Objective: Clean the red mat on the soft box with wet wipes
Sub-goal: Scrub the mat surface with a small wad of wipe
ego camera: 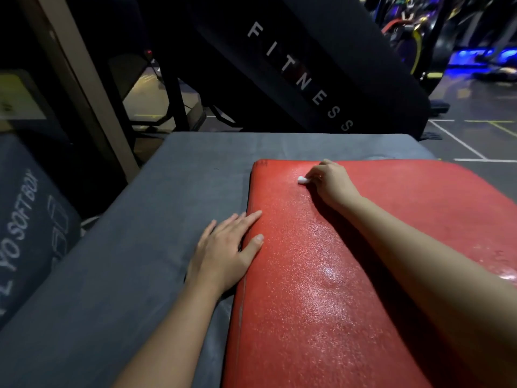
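The person leans over a grey soft box (156,197) with a red mat (321,289) lying flat on its top, toward the right side. The right hand (331,179) reaches to the mat's far end, fingers curled around a small white wet wipe (302,179) that pokes out just left of the knuckles and touches the mat. Nearer than that grip and to its left, the left hand (226,250) lies flat with fingers straight, palm on the grey top, thumb and forefinger tip resting on the mat's left edge. The mat's pebbled surface shines wet below the wiping hand. Beyond the wipe, a dark slanted panel (302,77) reads "FITNESS". Far left of the flat hand, another soft box (30,225) shows chalky lettering.
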{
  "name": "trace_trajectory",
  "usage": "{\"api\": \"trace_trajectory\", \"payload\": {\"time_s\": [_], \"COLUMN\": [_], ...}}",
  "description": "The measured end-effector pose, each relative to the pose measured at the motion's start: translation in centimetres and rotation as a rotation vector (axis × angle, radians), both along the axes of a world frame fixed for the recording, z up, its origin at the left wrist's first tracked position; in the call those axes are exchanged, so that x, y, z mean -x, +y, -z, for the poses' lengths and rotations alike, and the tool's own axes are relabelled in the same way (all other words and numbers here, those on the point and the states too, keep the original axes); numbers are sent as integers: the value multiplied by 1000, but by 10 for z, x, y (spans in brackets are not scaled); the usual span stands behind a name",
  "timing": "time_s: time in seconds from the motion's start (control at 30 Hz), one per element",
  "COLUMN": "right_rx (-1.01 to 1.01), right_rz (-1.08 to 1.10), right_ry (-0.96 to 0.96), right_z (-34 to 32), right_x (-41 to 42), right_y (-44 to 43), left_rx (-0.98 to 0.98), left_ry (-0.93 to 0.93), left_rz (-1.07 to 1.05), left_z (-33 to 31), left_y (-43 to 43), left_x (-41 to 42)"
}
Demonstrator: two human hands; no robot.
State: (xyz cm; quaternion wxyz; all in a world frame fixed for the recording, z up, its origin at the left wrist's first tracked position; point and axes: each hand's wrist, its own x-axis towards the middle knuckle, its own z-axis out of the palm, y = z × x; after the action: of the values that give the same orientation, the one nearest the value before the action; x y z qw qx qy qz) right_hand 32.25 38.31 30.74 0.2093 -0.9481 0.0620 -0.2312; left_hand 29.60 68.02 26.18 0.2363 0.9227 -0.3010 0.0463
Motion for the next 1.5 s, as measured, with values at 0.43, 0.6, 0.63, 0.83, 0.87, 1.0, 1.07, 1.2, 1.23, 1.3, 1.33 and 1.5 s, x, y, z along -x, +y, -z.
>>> {"api": "trace_trajectory", "payload": {"time_s": [0.43,0.6,0.63,0.83,0.87,1.0,1.07,1.2,1.23,1.3,1.33,1.5], "right_rx": [3,26,36,-4,-2,26,7,10,20,30,22,11], "right_rz": [-20,-68,-93,-152,-158,-124,-94,-109,-133,-194,-225,-258], "right_ry": [-21,16,35,111,112,55,41,57,66,112,143,206], "right_z": [1,-7,-8,-10,-10,-9,-10,-17,-18,-20,-21,-28], "right_x": [10,51,67,160,159,129,121,149,164,200,219,272], "right_y": [14,24,26,35,35,38,40,55,61,69,73,87], "left_rx": [-31,-32,-31,-40,-45,-55,-56,-52,-49,-58,-87,-278], "left_ry": [-15,-10,-9,0,-2,18,30,37,40,84,110,180], "left_rz": [9,7,5,8,9,14,14,10,3,-3,-4,-101], "left_z": [-1,-2,-1,-1,-2,-4,-4,-6,-10,-20,-26,-48], "left_y": [0,1,1,0,0,0,0,1,1,2,2,-2], "left_x": [0,-2,-2,-2,-2,-1,-2,0,3,9,13,53]}}
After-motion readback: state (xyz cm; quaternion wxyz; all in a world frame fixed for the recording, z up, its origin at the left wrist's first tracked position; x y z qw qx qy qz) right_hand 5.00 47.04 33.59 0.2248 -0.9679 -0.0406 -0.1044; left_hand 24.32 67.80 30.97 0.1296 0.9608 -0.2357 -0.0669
